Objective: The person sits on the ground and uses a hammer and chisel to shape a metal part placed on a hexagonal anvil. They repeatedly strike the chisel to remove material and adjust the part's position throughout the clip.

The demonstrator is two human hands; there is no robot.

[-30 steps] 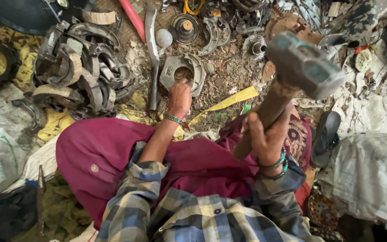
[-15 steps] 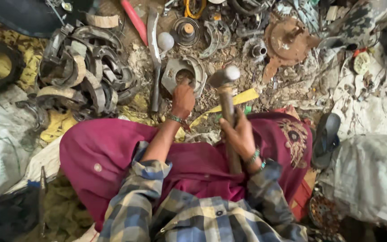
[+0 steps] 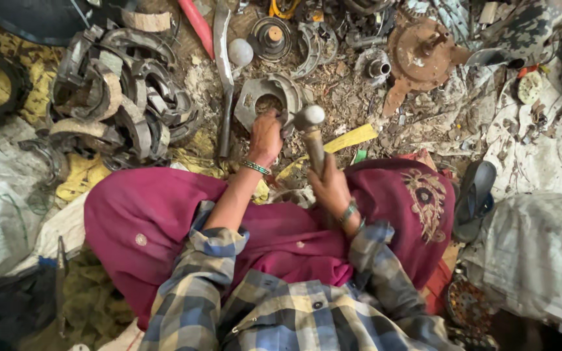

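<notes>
I look down at two bare hands working over the dirt floor (image 3: 359, 97). My left hand (image 3: 265, 136) rests on the edge of a grey round metal part with a hole in the middle (image 3: 263, 99), and its fingers are curled down onto the rim, pressing it to the floor. My right hand (image 3: 330, 188) has its grip closed tight around the wooden handle of a hammer with a grey metal head (image 3: 309, 118). The hammer head is just beside the metal part, on its right side, very close to my left hand. I cannot tell if the head touches the part.

To the left lies a big pile of curved grey metal pieces (image 3: 121, 97). A long flat grey metal bar (image 3: 224, 78) lies on the floor just left of the round part. A rusty round metal disc with a stub (image 3: 421, 55) sits far up on the right. A dark sandal (image 3: 473, 198) lies by my red cloth (image 3: 164, 221).
</notes>
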